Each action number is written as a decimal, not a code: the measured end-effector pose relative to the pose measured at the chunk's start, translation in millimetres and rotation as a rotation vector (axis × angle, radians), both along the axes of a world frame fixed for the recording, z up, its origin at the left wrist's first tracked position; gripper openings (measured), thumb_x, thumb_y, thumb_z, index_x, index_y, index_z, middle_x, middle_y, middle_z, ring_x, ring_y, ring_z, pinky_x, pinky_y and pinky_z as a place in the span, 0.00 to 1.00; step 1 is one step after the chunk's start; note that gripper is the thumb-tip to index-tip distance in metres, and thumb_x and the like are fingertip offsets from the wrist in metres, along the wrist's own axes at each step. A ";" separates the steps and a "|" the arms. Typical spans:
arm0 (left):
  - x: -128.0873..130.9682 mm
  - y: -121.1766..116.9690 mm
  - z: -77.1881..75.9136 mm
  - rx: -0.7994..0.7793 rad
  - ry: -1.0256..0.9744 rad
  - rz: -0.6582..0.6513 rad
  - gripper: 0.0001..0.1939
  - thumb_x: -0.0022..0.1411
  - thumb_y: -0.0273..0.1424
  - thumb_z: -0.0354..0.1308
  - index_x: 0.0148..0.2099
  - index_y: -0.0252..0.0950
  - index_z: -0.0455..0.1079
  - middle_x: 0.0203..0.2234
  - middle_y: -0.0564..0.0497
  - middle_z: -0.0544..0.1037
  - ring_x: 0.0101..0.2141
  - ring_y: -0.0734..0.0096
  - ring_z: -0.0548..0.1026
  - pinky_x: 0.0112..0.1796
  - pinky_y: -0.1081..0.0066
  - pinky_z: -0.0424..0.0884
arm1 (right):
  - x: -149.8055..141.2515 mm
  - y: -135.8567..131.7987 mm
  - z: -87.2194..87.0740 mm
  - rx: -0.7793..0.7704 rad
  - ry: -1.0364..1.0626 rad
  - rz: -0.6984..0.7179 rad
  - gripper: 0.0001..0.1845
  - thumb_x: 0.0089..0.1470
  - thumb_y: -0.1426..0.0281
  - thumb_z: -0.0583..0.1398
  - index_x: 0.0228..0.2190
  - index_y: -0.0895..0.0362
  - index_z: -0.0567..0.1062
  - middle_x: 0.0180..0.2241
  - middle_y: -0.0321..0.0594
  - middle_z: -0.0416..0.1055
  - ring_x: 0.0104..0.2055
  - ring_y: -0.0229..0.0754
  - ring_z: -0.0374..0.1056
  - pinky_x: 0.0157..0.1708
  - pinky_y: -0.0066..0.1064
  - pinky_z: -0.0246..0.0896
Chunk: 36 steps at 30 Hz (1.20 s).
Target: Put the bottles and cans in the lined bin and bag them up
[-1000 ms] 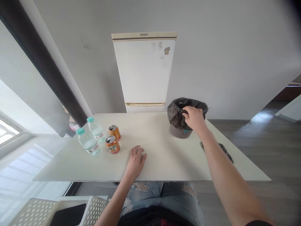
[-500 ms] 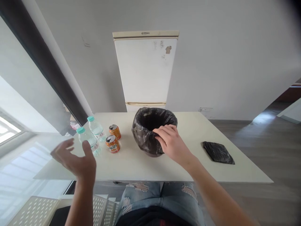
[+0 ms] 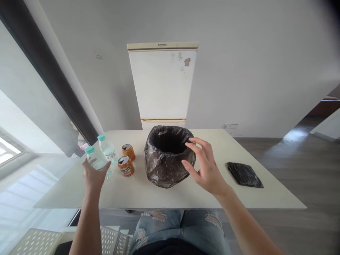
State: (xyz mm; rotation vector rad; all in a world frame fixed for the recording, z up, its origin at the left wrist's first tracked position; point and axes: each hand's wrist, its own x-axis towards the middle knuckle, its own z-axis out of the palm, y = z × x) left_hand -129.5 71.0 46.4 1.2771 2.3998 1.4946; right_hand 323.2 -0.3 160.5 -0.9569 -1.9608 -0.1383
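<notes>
Our left hand [image 3: 94, 173] curves, thumb and fingers apart, around the near bottle [image 3: 96, 159] at the left of the frame, though we cannot tell whether it grips, and our right hand [image 3: 203, 163] is half open, holding nothing, beside the bag-lined bin [image 3: 168, 163] at centre.

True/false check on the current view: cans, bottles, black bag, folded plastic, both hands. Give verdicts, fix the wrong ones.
1. Two orange cans stand on the table. True.
2. Both bottles have red caps. False: the caps are teal.
3. The open black bag sits between the cans and the folded black plastic. True.
4. The left hand is at the folded plastic. False: it is at the nearer bottle.
5. The right hand is beside the open bag. True.
</notes>
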 end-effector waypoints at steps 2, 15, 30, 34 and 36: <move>2.5 -1.3 4.3 0.003 0.007 -0.006 0.47 0.50 0.47 0.73 0.66 0.37 0.60 0.58 0.37 0.76 0.59 0.37 0.73 0.59 0.42 0.69 | 0.9 0.0 -1.9 0.000 -0.013 -0.005 0.25 0.66 0.70 0.61 0.62 0.49 0.65 0.61 0.52 0.62 0.64 0.58 0.61 0.61 0.56 0.65; 123.7 -102.9 96.3 0.452 0.462 -0.413 0.34 0.57 0.38 0.73 0.64 0.44 0.71 0.53 0.45 0.81 0.52 0.51 0.79 0.53 0.54 0.76 | -52.9 -42.1 31.9 -0.104 0.068 0.304 0.33 0.67 0.68 0.62 0.68 0.54 0.60 0.38 0.39 0.72 0.39 0.43 0.67 0.47 0.43 0.67; 157.1 -112.9 76.1 0.537 -0.002 -0.479 0.19 0.68 0.35 0.62 0.58 0.40 0.67 0.48 0.45 0.76 0.49 0.60 0.78 0.51 0.58 0.76 | -7.5 -15.5 106.1 0.188 0.292 -0.163 0.08 0.64 0.62 0.65 0.43 0.50 0.76 0.34 0.35 0.73 0.32 0.41 0.67 0.32 0.34 0.62; 133.7 -106.1 69.4 0.409 0.055 -0.339 0.13 0.69 0.40 0.60 0.51 0.39 0.69 0.44 0.47 0.77 0.42 0.64 0.77 0.46 0.62 0.74 | -5.5 21.2 107.5 0.027 0.118 -0.209 0.10 0.64 0.58 0.63 0.40 0.51 0.76 0.33 0.36 0.74 0.33 0.41 0.69 0.35 0.33 0.63; 124.4 -102.9 68.6 0.364 0.059 -0.291 0.14 0.69 0.42 0.60 0.50 0.40 0.69 0.43 0.48 0.77 0.40 0.65 0.76 0.44 0.63 0.74 | -12.4 42.2 102.0 -0.139 -0.071 -0.186 0.10 0.64 0.58 0.63 0.39 0.51 0.77 0.31 0.36 0.75 0.32 0.41 0.69 0.34 0.32 0.62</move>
